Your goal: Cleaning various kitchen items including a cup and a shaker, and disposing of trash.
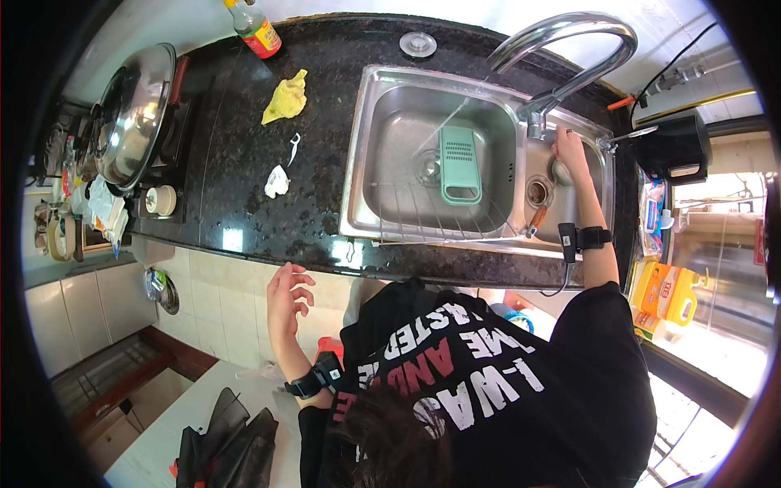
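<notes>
My right hand (570, 152) reaches into the small sink basin, its fingers curled by the base of the chrome faucet (579, 67). A round, pale object (561, 172) lies just under it; whether the hand grips anything is hidden. Near the basin's drain (538, 193) is a tool's orange-brown handle (537, 219). My left hand (290, 293) hangs in front of the counter edge, fingers apart and holding nothing. In the large steel sink (390, 140) a light green grater (460, 165) lies beside the drain, and a thin stream of water runs down to the sink. A wire rack (427, 213) spans its front part.
On the dark stone counter (238, 183) lie a yellow cloth (287, 99), a white floss pick (294, 148) and a crumpled white scrap (277, 182). A sauce bottle (259, 35) stands behind, a lidded wok (134, 119) at left. An orange-yellow jug (665, 291) is at right.
</notes>
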Motion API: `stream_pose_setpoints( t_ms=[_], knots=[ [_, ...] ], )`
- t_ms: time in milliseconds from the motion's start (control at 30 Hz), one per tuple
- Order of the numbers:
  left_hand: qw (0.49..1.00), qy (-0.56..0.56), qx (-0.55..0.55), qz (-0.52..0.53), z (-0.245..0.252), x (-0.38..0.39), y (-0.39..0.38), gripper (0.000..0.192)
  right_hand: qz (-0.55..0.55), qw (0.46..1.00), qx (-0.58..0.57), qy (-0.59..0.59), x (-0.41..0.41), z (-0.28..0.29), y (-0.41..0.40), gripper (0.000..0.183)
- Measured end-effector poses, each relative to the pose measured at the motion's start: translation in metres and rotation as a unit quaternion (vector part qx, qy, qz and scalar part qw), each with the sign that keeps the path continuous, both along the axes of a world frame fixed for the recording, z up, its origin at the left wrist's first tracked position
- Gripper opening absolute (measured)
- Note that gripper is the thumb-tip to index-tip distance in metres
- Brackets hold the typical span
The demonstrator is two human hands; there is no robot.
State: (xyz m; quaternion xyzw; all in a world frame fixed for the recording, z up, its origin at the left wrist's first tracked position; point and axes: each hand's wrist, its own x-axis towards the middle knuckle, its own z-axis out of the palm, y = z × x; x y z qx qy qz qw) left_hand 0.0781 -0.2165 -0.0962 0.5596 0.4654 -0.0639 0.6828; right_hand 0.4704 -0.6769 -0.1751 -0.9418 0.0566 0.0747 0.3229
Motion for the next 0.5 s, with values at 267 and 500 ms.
stream_pose_setpoints(
  t_ms=[267,500],
  knots=[
    [1.0,-0.007,0.0,0.017,0.0,-0.013,0.004,0.033,0.025,0.997,-0.055,-0.038,-0.014,0.014,0.017,0.049],
    [0.999,0.028,0.014,0.042,0.0,-0.035,0.024,0.033,0.004,0.993,0.003,-0.119,-0.01,-0.008,0.001,0.049]
  ],
)
